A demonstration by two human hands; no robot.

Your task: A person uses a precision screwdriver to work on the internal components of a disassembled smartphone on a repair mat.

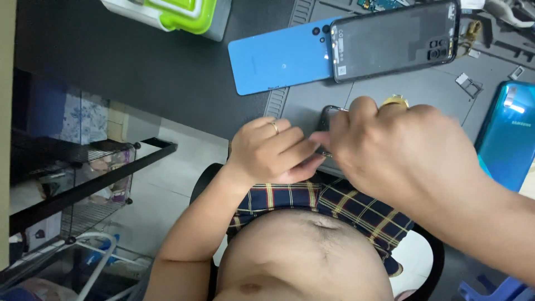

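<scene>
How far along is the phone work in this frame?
Done: a blue back cover lies off on the mat, beside an opened dark phone. In hand: the left hand and right hand both grip a small dark part at the mat's edge. Left: the teal phone lies untouched.

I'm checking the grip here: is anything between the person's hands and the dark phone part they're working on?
Nothing visible. The left hand and right hand both close directly on the dark phone part at the edge of the grey work mat. The blue back cover and black phone lie farther up the mat, apart from it.
</scene>
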